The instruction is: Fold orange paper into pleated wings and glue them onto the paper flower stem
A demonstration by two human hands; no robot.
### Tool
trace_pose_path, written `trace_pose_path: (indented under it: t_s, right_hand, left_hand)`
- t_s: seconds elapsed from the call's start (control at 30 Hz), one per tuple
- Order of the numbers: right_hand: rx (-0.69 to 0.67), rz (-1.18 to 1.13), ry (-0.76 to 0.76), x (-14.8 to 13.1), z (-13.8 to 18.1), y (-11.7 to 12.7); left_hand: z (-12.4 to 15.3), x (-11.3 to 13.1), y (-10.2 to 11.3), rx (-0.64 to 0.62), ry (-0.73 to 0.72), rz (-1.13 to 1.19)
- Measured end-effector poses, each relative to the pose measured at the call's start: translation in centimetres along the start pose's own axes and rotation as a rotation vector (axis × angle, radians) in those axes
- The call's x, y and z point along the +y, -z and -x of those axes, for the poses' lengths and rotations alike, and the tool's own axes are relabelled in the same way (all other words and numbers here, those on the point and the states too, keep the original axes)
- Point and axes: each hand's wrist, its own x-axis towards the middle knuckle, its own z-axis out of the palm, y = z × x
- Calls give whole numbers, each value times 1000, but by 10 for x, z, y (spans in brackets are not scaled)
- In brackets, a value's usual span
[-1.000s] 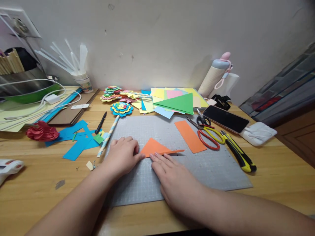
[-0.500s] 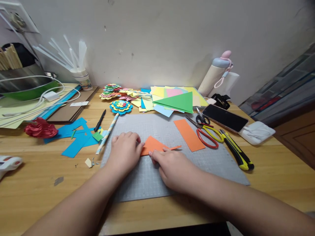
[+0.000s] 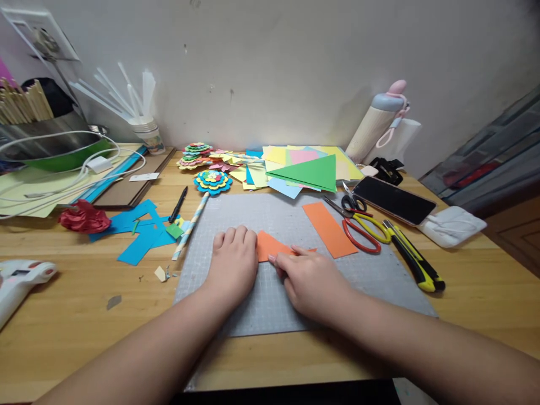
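A folded piece of orange paper [image 3: 272, 247] lies on the grey cutting mat [image 3: 240, 320], with a narrow tip sticking out to the right. My left hand [image 3: 234, 264] presses on its left end, fingers curled and close together; the thumb is hidden. At the paper's near edge, my right hand [image 3: 312, 281] pinches it with thumb and forefinger, the other fingers bent. To the right rests a flat orange paper strip [image 3: 329, 230], apart from both hands.
Right of the strip are scissors [image 3: 363, 239], a yellow-black utility knife [image 3: 415, 259] and a phone [image 3: 394, 199]. Blue paper scraps [image 3: 141, 242], a pen [image 3: 178, 203] and a glue gun [image 3: 25, 281] lie left. Behind are paper flowers [image 3: 213, 181] and coloured sheets [image 3: 307, 171].
My left hand has shifted right and covers more of the paper's left end; its thumb has gone out of sight. My right hand stays at the near edge. The view has shifted slightly.
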Motion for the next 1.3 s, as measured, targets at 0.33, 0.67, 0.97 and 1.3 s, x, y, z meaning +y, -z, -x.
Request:
trace_pose_path:
  t_s: [0.33,0.67,0.97,1.3]
  right_hand:
    - [-46,39,-184,29,18,6]
    - [-85,23,-242,30,19,11]
    - [-93,100,-275,34,18,14]
    - [-180,229,-237,35,16,26]
  left_hand:
    - [1,-4,1,-49,30,-13]
    - [8,-14,1,-56,86,25]
    - [23,-36,5,-85,187,10]
    - [13,-33,14,-96,54,-15]
